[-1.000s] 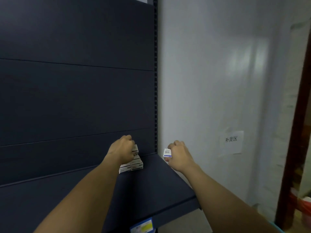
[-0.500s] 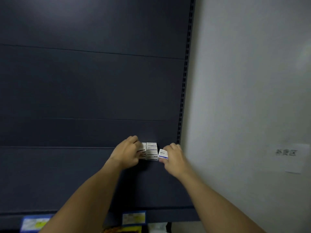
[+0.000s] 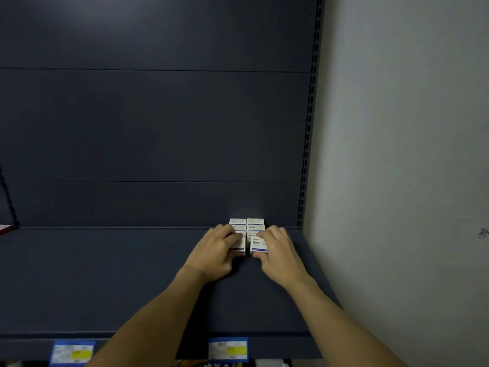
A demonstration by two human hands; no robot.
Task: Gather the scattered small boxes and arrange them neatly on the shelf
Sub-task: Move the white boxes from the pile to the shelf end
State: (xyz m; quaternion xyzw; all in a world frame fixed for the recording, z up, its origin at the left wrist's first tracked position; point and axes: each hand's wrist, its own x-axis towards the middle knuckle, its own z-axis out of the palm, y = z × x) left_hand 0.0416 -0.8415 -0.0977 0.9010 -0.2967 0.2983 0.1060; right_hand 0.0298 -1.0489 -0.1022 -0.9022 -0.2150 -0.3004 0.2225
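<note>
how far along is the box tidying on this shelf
Done: several small white boxes stand in two neat columns at the back right of the dark shelf. In hand: the left hand holds a front box, and the right hand grips another, both in line with the columns. Left: letting go; other stray boxes aren't visible here.

**Legible markings**

Front right small box (image 3: 259, 245), at the right hand's (image 3: 280, 254) fingertips: 回形针 printed on top. Shelf-edge price labels (image 3: 228, 349) at 6 o'clock: print blurred. Wall sign (image 3: 484, 232) at 3 o'clock: cut off, unreadable.
</note>
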